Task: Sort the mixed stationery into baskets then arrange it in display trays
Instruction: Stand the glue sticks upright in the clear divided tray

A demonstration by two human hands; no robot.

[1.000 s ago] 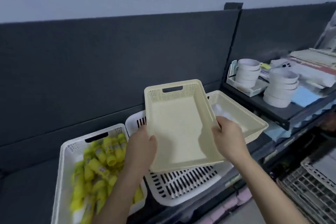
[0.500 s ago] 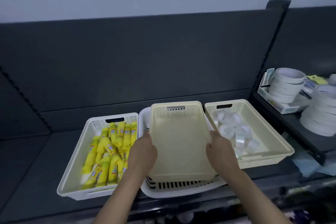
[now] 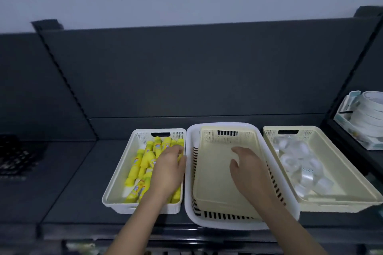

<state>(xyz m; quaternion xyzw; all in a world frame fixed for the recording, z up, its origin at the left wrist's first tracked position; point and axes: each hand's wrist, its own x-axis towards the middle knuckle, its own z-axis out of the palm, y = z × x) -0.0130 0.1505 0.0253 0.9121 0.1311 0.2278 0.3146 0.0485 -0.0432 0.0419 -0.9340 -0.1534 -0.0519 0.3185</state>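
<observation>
Let go of cream tray [image 3: 215,182], left nested in white slotted basket [image 3: 223,222];
shifted left hand [image 3: 167,172] to 9 o'clock onto glue sticks [image 3: 143,161], could not tell whether gripping; hung right hand [image 3: 246,170] over tray floor, fingers slack, holding nothing.

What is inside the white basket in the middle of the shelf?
A cream tray sits nested in the white basket, with the right hand over its bare floor. The basket's own floor is covered by the tray, so nothing under it can be seen.
</observation>
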